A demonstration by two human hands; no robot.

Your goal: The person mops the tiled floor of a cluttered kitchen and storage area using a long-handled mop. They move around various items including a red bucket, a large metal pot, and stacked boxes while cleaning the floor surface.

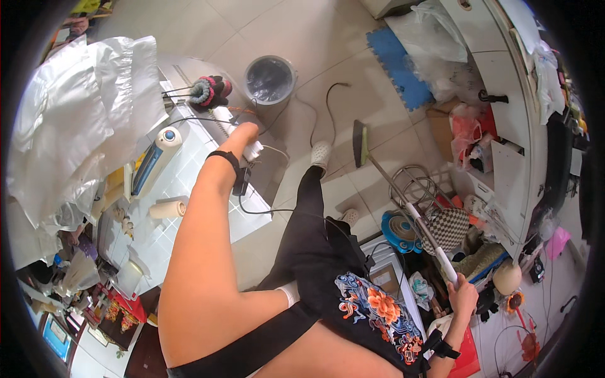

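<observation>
My right hand [463, 296], low on the right, is wrapped round the pale upper handle of a long-handled floor brush [432, 242]. Its pole slants away to the upper left and ends in a dark and green head [360, 144] on the tiled floor. On the left, my other arm stretches forward, and my left hand [242, 135] is at the edge of a white tiled table [205, 236]. A white boxy thing [253, 151] with cables lies beside and under that hand. Its fingers are mostly hidden, so their grip does not show.
Beyond the table stands a lined bin [270, 80]. Cables [331, 113] trail across the floor near my shoe [321, 155]. A checked stool seat [445, 228] and metal rings crowd the right, below white cabinets [504, 113]. A blue foam mat [400, 69] lies farther off.
</observation>
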